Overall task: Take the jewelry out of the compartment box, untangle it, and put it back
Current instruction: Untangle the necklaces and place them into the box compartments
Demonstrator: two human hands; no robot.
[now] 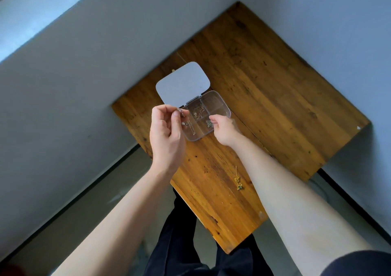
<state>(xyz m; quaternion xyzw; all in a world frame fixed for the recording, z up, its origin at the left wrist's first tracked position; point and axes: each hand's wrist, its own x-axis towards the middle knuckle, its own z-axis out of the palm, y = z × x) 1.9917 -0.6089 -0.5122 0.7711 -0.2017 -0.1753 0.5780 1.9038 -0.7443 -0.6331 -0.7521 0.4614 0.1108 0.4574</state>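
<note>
— Where's the jewelry right now?

— Spread about. The clear compartment box (218,104) sits open at the centre of the frame on the wooden desk (275,80), its lid (183,83) thrown back toward the upper left. The left hand (166,131) is raised over the box's left end, thumb and forefinger pressed together on a thin silvery chain (193,127) that hangs down across the nearest compartment. Another small tangle (198,111) lies in the middle compartment.

— And the right hand?

— The right hand (224,128) reaches into the lower right compartment, fingertips closing toward a little cluster (209,124). I can't tell whether it has actually pinched it. A gold chain with a dark pendant (238,180) lies apart on the desk, lower right of centre.

— How will that stuff handle?

— Feather-light and limp, I'd say, and slippery. Fine links like that would likely kink or snap if yanked. Best taken at a clasp or pendant, then teased loose slowly from the free end, not pulled from the middle.
</note>
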